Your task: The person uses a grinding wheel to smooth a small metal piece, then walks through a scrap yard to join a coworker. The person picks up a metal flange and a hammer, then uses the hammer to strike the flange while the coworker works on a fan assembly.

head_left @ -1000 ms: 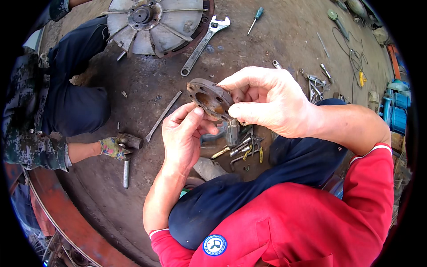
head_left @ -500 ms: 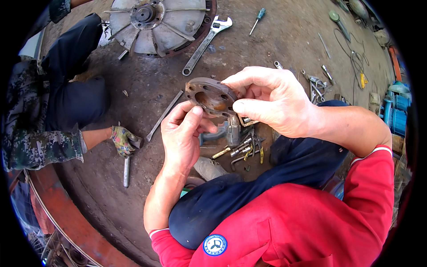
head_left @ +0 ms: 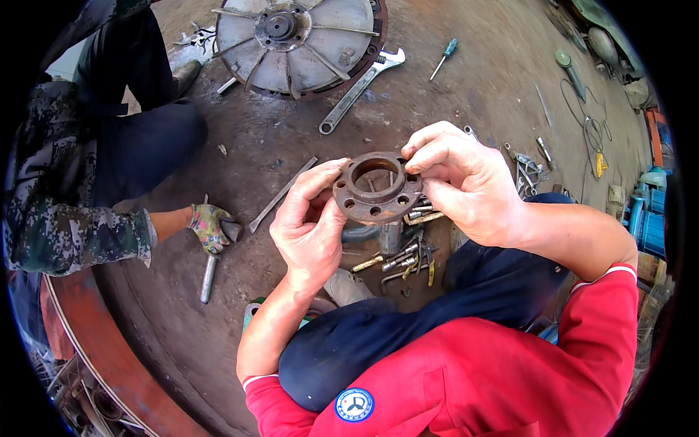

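Observation:
Both my hands hold a rusty round metal flange (head_left: 378,189) with a large centre hole and several bolt holes around its rim. My left hand (head_left: 308,227) grips its left edge with thumb and fingers. My right hand (head_left: 466,182) pinches its right edge from above. The flange hangs above a pile of bolts and small metal parts (head_left: 403,251) lying on the dirty ground in front of my dark blue trouser knee (head_left: 437,320).
A co-worker in camouflage sleeves crouches at left, a gloved hand (head_left: 211,224) on a hammer (head_left: 210,266). A large grey finned disc (head_left: 298,36), an adjustable wrench (head_left: 360,89), a flat metal bar (head_left: 282,194) and a screwdriver (head_left: 444,57) lie beyond. More tools (head_left: 528,164) lie at right.
I have turned the flange flatter, so its centre hole faces up more. The co-worker's gloved hand has moved right along the ground with the hammer.

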Demonstrator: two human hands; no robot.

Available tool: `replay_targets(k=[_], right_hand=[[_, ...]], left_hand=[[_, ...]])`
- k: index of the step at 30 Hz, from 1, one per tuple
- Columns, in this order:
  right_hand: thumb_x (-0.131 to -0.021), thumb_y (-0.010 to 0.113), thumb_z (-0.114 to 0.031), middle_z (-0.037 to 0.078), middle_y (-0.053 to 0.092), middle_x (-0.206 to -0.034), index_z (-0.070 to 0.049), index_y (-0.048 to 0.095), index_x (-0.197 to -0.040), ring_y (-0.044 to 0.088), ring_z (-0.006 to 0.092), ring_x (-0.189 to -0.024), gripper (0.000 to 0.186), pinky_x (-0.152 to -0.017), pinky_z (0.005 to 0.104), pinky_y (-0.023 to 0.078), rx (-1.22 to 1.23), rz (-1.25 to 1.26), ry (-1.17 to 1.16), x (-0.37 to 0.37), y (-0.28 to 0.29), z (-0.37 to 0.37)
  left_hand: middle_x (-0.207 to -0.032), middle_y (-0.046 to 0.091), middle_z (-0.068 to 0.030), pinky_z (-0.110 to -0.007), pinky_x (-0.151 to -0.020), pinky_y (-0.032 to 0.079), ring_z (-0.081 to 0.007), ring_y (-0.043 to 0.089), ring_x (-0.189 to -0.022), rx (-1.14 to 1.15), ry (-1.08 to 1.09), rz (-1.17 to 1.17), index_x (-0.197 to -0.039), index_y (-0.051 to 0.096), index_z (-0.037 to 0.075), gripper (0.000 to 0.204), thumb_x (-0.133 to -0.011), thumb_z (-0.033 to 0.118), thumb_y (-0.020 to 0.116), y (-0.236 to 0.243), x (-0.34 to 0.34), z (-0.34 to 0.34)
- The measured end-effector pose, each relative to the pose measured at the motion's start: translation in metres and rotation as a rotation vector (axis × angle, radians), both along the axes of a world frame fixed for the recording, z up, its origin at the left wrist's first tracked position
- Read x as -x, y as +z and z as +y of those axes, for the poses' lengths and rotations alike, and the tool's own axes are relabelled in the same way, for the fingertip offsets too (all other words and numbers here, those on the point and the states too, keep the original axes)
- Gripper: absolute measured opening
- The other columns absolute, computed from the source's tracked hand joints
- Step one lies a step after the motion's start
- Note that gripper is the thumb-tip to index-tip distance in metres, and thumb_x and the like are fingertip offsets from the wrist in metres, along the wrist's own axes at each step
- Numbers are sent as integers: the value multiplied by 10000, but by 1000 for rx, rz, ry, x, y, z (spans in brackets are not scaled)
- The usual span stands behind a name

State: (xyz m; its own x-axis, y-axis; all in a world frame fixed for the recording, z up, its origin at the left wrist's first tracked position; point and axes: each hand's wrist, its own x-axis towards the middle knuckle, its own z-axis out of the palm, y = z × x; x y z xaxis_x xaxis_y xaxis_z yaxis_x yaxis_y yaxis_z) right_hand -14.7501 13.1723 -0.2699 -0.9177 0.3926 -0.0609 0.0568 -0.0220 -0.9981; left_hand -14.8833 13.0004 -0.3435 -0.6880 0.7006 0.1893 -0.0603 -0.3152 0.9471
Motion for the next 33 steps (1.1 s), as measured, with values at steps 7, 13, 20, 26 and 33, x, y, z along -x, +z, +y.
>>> replay_targets(k=[7,13,20,26,33], right_hand=[[-873,551,119,53,590,-1051,12,606,-1068,628,111,-900,229,-796,260,536,147,-42,-51,-1,1,-3],[-900,626,3,64,658,-912,28,613,-1107,619,89,-800,209,-695,249,530,295,-276,-61,3,15,2],[-865,672,9,67,670,-893,25,606,-1060,627,91,-765,206,-670,244,527,305,-306,-60,-2,13,-5],[-865,669,21,68,670,-903,23,599,-1059,634,93,-777,207,-669,244,523,303,-257,-53,-11,11,-9],[-873,637,28,83,655,-995,25,589,-1097,632,108,-835,228,-723,259,527,322,-303,-24,-2,9,-17]], left_hand=[[-1095,644,-104,-261,-736,552,-132,663,-838,108,-34,-154,-1162,618,-35,248,-916,-14,642,6,-5,-8],[-867,679,-64,-264,-673,550,-121,658,-725,194,-40,-291,-1124,626,-35,216,-941,78,644,15,-7,-6],[-733,681,-60,-257,-629,460,-123,641,-662,468,-76,-342,-1050,666,-29,259,-924,196,646,19,-8,5],[-732,678,-48,-252,-619,460,-110,639,-639,522,-65,-330,-999,683,-28,250,-918,208,662,22,-15,9],[-826,679,-44,-268,-679,502,-110,644,-714,426,-80,-433,-992,649,4,218,-930,211,681,8,-11,-9]])
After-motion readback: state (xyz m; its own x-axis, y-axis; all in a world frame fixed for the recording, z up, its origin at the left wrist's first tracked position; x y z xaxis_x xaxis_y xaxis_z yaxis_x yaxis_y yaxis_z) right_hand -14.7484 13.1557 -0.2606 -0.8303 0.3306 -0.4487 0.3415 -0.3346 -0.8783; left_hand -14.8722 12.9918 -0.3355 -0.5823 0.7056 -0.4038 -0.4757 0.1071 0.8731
